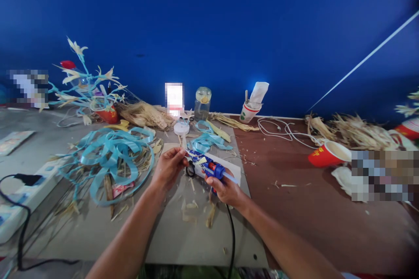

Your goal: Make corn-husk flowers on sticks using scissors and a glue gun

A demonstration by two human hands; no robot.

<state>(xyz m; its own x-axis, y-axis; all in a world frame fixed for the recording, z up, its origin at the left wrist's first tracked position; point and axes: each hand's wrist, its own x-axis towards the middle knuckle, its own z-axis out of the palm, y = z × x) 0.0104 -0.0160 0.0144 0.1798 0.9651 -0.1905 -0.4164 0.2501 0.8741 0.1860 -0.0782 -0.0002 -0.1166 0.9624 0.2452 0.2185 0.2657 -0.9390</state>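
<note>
My right hand [225, 189] is closed round a blue glue gun [209, 166] with a red trigger; its black cord [231, 235] runs down toward me. The gun's nozzle points left at a small pale strip pinched in my left hand [169, 166]. Both hands hover over a grey board [183, 235] littered with bits of dried husk. A pile of light blue ribbon [111, 157] lies just left of my left hand.
A red pot holds blue stems with husk flowers [88, 87] at the back left. A jar [202, 102], a paper cup [248, 111], a white cable [284, 130] and a tipped red cup [327, 153] lie behind and right. A power strip [22, 196] sits at the left edge.
</note>
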